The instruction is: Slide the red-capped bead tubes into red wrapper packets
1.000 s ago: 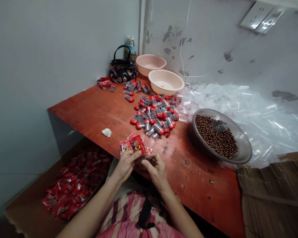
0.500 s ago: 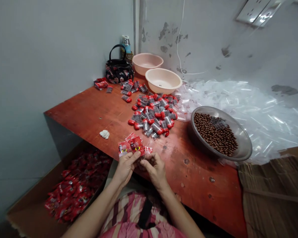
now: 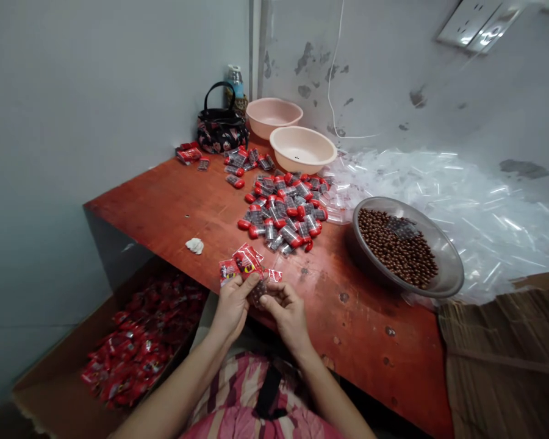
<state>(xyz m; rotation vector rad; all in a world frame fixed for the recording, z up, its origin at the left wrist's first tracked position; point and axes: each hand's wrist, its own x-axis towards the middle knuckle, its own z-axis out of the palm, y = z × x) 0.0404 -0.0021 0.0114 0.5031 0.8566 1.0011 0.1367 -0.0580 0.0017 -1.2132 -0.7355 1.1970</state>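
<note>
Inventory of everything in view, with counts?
table: one, red-brown, against wall
red-capped tubes: dozens, red, heaped mid-table
basins: two, pink, far table end
metal bowl: one, grey, right, holding brown beads
loose tubes: many, clear, heaped right
cardboard box: one, brown, lower left, holding red packets
handbag: one, black, far corner
bottle: one, blue, behind handbag
tissue wad: one, white, on table
held packets: several, red, between hands
left hand: one, pinching packets
right hand: one, pinching packets

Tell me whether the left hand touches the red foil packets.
Touching: the head view shows the left hand with its thumb pressed onto the red foil packets.
</note>
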